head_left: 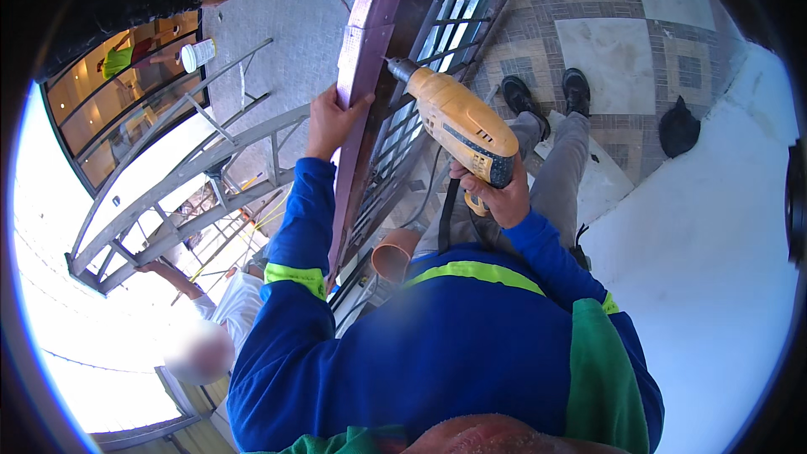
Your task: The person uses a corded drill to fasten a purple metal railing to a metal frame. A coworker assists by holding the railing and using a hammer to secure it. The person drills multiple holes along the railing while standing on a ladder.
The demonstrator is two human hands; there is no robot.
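Yellow drill gripped in right hand, bit against purple beam; left hand clamps beam. Keep bit square, pressure steady.

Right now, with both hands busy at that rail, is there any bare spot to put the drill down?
The white ledge right of the right hand is bare past the dark bag. The tiled floor beyond the shoes is open too. It is crowded by the left hand: brown rail, metal grille, yellow drill and orange pipe.
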